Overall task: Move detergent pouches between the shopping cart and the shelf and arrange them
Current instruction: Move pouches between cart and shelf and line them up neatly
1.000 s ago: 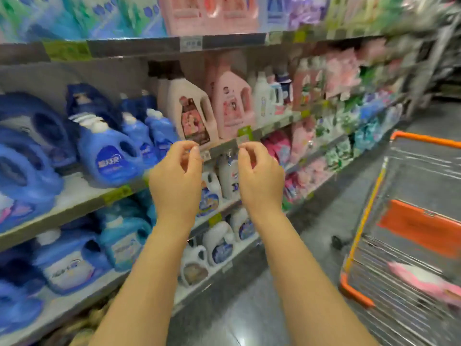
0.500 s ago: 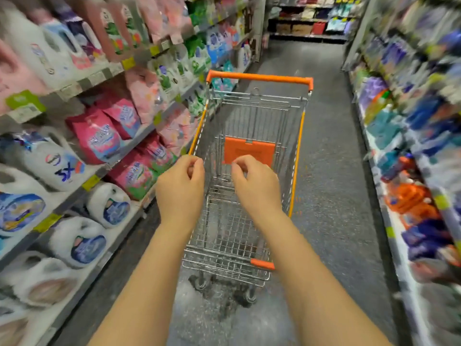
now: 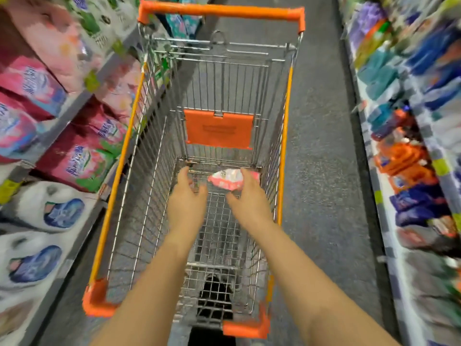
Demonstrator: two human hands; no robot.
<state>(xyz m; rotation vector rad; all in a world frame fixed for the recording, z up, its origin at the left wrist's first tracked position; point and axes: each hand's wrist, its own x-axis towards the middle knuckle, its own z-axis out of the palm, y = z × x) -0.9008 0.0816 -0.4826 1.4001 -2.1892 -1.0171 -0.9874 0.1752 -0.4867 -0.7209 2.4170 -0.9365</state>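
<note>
A small pink and white detergent pouch (image 3: 225, 179) lies on the wire floor at the far end of the shopping cart (image 3: 288, 101). Both my arms reach down into the basket. My left hand (image 3: 187, 196) hovers just left of the pouch with its fingers spread, holding nothing. My right hand (image 3: 247, 196) has its fingers laid over the pouch's right end, with the thumb below it and no closed grip visible. On the left shelf (image 3: 62, 121) stand dark pink detergent pouches (image 3: 82, 158).
The cart's orange handle (image 3: 219, 12) and folded orange seat flap (image 3: 218, 128) are at the far end. White jugs (image 3: 50, 211) fill the lower left shelf. Blurred orange and blue packs (image 3: 409, 168) line the right shelf. Grey aisle floor (image 3: 321, 146) runs between.
My view swung from the left shelf onto the cart. Both hands, held up with curled fingers before, dropped into the basket and opened toward the pink pouch.
</note>
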